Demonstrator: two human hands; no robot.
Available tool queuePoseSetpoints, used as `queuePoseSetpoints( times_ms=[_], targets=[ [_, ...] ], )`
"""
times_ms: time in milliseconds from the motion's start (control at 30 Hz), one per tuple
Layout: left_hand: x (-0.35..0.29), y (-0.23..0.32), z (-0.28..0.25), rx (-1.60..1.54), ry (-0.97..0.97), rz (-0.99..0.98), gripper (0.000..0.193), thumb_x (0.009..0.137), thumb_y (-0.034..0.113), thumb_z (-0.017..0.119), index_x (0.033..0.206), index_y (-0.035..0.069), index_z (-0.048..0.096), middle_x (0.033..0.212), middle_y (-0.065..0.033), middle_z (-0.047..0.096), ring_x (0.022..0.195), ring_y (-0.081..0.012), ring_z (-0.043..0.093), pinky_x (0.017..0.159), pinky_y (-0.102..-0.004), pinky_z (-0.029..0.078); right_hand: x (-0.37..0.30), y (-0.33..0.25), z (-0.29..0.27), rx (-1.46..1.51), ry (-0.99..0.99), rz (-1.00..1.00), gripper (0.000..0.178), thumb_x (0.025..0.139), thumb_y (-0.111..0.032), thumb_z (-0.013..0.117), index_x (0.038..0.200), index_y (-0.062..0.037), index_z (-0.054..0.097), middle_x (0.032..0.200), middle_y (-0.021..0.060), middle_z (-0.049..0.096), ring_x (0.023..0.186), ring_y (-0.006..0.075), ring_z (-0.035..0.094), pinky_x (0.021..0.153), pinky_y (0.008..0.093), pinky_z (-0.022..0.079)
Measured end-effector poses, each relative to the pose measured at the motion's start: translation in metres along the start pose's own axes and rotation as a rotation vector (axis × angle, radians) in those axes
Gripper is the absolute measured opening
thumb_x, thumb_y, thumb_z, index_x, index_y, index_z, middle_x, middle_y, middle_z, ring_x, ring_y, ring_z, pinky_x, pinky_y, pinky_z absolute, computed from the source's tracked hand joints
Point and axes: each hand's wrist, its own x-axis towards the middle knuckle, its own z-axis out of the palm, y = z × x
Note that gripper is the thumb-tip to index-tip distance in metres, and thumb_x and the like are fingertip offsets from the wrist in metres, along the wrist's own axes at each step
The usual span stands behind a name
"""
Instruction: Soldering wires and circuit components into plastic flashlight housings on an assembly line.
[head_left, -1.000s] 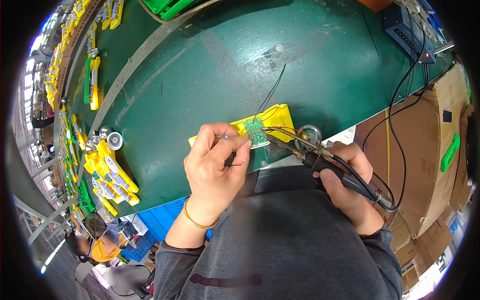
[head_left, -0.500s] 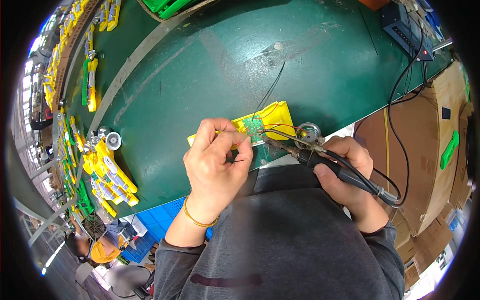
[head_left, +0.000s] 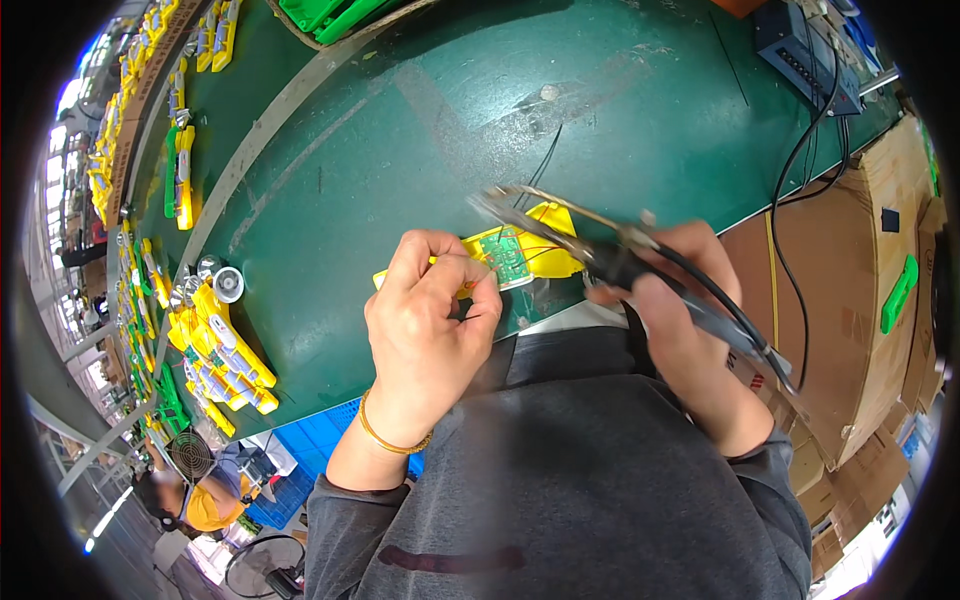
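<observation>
A yellow plastic housing [head_left: 553, 262] lies near the table's front edge, with a small green circuit board [head_left: 508, 257] and thin wires in it. My left hand [head_left: 425, 310] is closed over its left part, fingertips pinched at the board's edge. A thin dark wire end shows between thumb and fingers. My right hand [head_left: 690, 290] grips a black-handled soldering iron [head_left: 622, 268] with a metal feed tube alongside, both smeared by motion. The iron's tip is above the board, apart from it. Two long dark wires [head_left: 545, 160] stretch away behind the housing.
Yellow housings with batteries [head_left: 225, 360] are heaped at the left, beside a round reflector [head_left: 229, 285]. A blue control box [head_left: 800, 60] with black cables stands back right. Cardboard boxes [head_left: 825, 290] flank the right side. A container of green parts [head_left: 335, 20] is at the back.
My right hand has lifted the soldering iron off the board, its tip swinging up and away to the left. My left hand stays almost where it was. The round clear part is now hidden.
</observation>
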Motion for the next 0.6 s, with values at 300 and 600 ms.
queuePoseSetpoints(
  times_ms=[300,600],
  targets=[
    [0.006,0.023,-0.021,0.104,-0.111,-0.013,0.014,0.070,0.004,0.071,0.078,0.003,0.060,0.087,-0.0080,0.056,0.065,-0.0275,0.059,0.056,-0.0339,0.049,0.032,0.007,0.046,0.341,-0.058,-0.021,0.027,0.094,-0.019,0.055,0.106,0.0012,0.044,0.096,0.0090,0.054,0.092,0.0190,0.062,0.087,0.0321,0.052],
    [0.005,0.006,-0.058,-0.638,-0.458,-0.251,0.021,0.069,-0.001,0.076,0.086,-0.002,0.063,0.085,-0.0040,0.066,0.068,-0.0079,0.060,0.062,-0.0236,0.051,0.033,0.007,0.043,0.285,-0.066,0.061,0.028,0.093,-0.019,0.056,0.109,0.0007,0.044,0.099,0.0093,0.055,0.091,0.0173,0.062,0.089,0.0343,0.051]
  ],
)
